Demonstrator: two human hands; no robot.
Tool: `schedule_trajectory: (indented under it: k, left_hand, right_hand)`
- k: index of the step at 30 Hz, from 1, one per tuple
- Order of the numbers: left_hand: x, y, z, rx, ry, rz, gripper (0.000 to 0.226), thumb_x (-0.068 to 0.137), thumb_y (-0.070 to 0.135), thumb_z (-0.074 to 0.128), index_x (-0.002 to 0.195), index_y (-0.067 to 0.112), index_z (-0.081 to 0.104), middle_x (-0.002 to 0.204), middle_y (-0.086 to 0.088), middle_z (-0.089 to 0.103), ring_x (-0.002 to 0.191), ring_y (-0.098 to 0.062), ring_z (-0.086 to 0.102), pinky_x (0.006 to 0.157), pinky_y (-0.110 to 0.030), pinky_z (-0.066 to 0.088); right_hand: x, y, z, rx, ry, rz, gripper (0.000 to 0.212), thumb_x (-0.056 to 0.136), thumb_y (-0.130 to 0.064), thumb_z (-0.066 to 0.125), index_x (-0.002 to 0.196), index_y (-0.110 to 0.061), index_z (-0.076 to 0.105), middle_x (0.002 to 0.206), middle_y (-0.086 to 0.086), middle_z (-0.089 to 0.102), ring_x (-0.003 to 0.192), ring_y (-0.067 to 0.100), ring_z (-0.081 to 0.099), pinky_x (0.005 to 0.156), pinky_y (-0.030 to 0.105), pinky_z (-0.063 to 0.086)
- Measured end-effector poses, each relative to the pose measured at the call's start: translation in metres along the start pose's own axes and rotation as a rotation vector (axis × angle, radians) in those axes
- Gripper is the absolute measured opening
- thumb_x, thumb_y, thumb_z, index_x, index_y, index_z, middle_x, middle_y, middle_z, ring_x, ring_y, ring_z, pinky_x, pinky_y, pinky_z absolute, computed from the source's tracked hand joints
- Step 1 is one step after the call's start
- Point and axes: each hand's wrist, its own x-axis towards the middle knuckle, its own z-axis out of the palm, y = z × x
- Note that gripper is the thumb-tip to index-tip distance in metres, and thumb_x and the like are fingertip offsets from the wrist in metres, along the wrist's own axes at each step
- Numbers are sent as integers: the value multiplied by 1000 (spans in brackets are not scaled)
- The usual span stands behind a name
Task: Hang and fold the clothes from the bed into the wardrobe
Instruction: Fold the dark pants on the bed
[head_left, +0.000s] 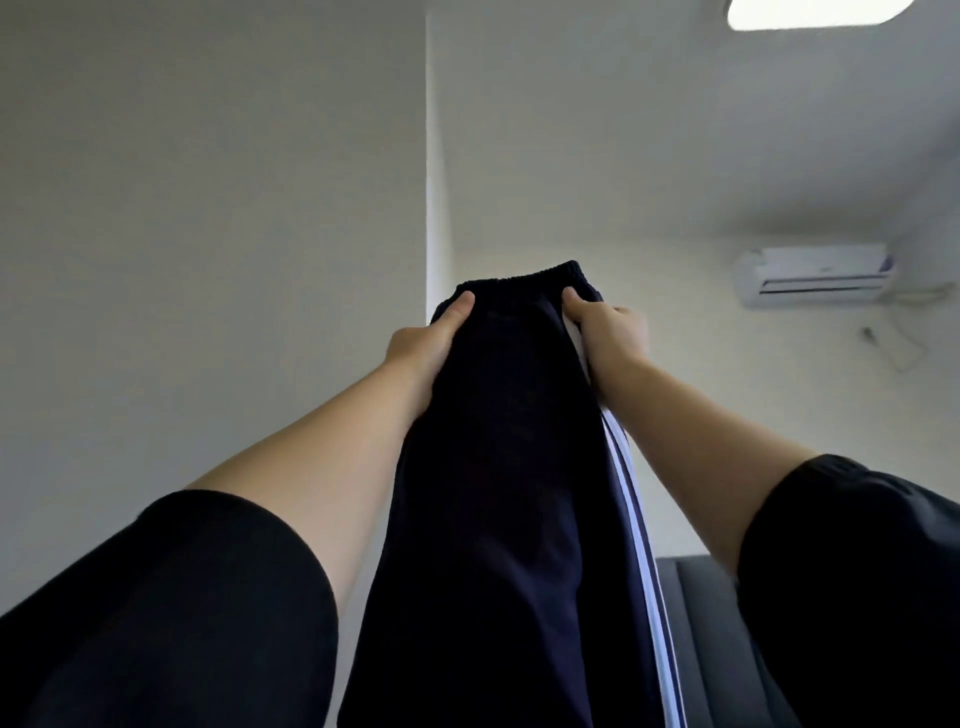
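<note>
Both arms are up high and the navy track trousers (498, 467) hang lengthwise between them, held by the elasticated waistband at the top. The left hand (426, 340) grips the left edge of the waistband, thumb pressed over the front of the cloth, the other fingers hidden behind it; the right hand (605, 325) pinches the right edge the same way, thumb on the front beside the white side stripes (631, 499). Held this high, I'd say, the legs drop straight under their own weight, so the seams line up before a fold or a hang. The lower legs run out of the bottom of the frame, so how they end can't be told. Behind, a plain wall with a projecting corner (434, 156), an air conditioner (815, 275) mounted on the right, a ceiling light (810, 13) at the top edge, and a grey padded panel (691, 597) low on the right. Nothing stands in the trousers' way here; the wardrobe is not in sight.
</note>
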Motion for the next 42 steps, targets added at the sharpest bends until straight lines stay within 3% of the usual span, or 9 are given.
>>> schedule_trajectory:
  k: [6, 10, 15, 19, 22, 25, 30, 35, 42]
  left_hand:
    - [14, 8, 39, 12, -187, -153, 28, 79, 37, 60, 95, 14, 64, 94, -1, 68, 79, -21, 66, 64, -26, 51]
    - [19, -34, 28, 336, -498, -391, 16, 85, 32, 65, 90, 18, 61, 85, 1, 59, 71, -13, 54, 67, -21, 40]
    - [29, -92, 46, 652, -580, -596, 24, 88, 34, 64, 73, 20, 51, 51, 6, 34, 34, -7, 25, 34, -16, 22]
    - [39, -164, 70, 736, -623, -710, 38, 96, 42, 51, 98, 6, 63, 80, -5, 73, 63, -11, 68, 50, -19, 54]
    - [46, -211, 95, 573, -421, -651, 50, 101, 39, 41, 113, -4, 62, 120, -16, 65, 110, -23, 64, 74, -27, 54]
    - [88, -191, 119, 334, -42, -71, 26, 98, 20, 50, 117, 4, 59, 113, -15, 64, 101, -31, 62, 78, -35, 49]
    - [129, -79, 136, 233, -45, 668, 21, 99, 25, 43, 116, 18, 53, 100, 6, 57, 87, -10, 52, 75, -22, 38]
    - [106, -116, 130, 337, -69, 611, 24, 99, 24, 45, 119, 15, 54, 118, -7, 56, 111, -24, 52, 89, -29, 38]
    - [-40, -282, 96, 495, -250, 141, 27, 99, 26, 47, 121, 13, 56, 119, -12, 54, 109, -27, 52, 92, -32, 41]
  right_hand:
    - [25, -26, -50, -249, -274, 217, 19, 90, -25, 58, 88, -7, 64, 85, 9, 65, 75, 25, 63, 78, 32, 50]
    - [38, -4, -92, -585, -438, 429, 11, 81, -12, 63, 71, -9, 64, 66, 5, 62, 54, 18, 59, 60, 24, 53]
    - [54, 64, -114, -811, -544, 747, 35, 89, -14, 63, 54, -11, 64, 52, -1, 55, 31, 8, 35, 29, 15, 25]
    - [51, 160, -117, -632, -477, 912, 19, 96, -7, 52, 83, 3, 60, 76, 16, 65, 54, 28, 68, 41, 28, 54]
    - [52, 224, -97, -612, -273, 654, 12, 94, -1, 49, 83, -2, 54, 87, 15, 60, 69, 27, 63, 61, 34, 59]
    - [96, 202, -76, -641, 21, 25, 15, 86, 1, 52, 97, -10, 53, 92, 9, 60, 78, 21, 54, 58, 24, 46]
    - [156, 63, -65, -607, 123, -572, 44, 78, 5, 43, 118, -12, 52, 103, 6, 61, 86, 19, 53, 56, 20, 36]
    - [139, 81, -91, -783, -25, -435, 48, 88, -9, 53, 135, -14, 47, 127, 4, 56, 106, 18, 51, 84, 23, 37]
    - [-20, 239, -162, -737, -257, 23, 35, 86, -2, 59, 110, -28, 59, 93, -9, 64, 86, 8, 58, 68, 15, 42]
